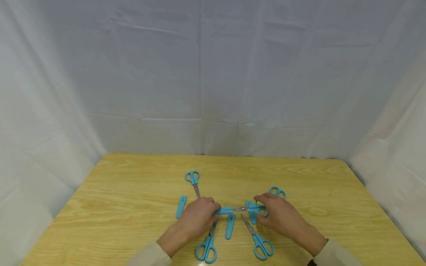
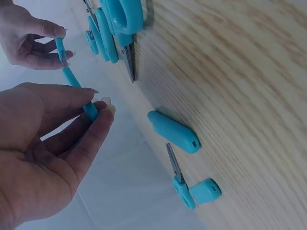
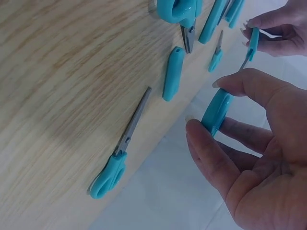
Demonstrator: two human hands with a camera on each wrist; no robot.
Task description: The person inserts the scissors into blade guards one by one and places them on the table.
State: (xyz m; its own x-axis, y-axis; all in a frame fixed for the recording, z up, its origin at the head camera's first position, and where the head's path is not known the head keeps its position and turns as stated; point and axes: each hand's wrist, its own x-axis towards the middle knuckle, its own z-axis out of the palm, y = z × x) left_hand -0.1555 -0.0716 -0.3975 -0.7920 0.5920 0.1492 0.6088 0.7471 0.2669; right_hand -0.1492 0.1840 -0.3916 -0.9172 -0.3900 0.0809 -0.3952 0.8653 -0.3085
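My left hand [image 1: 199, 213] pinches a light-blue blade cap [image 1: 224, 210] between thumb and fingertips. Opposite it, my right hand [image 1: 280, 213] holds a pair of scissors [image 1: 254, 208] by its blue handles, thumb on one side and fingers on the other. The blades point left, their tips inside the cap, and bare metal shows between cap and handles. Both wrist views put the cap [image 2: 90, 111] and the scissor handles [image 3: 217, 111] above the tabletop. A loose cap [image 1: 252, 218] lies partly behind the held scissors, and another cap [image 1: 230, 226] lies just below the held cap.
On the wooden table [image 1: 133, 229] lie more blue scissors: one pair [image 1: 192, 178] at far left, one [image 1: 207, 248] near left, one [image 1: 262, 246] near right, one [image 1: 277, 192] behind my right hand. A cap [image 1: 181, 207] sits left. White cloth [image 1: 213, 92] surrounds the table.
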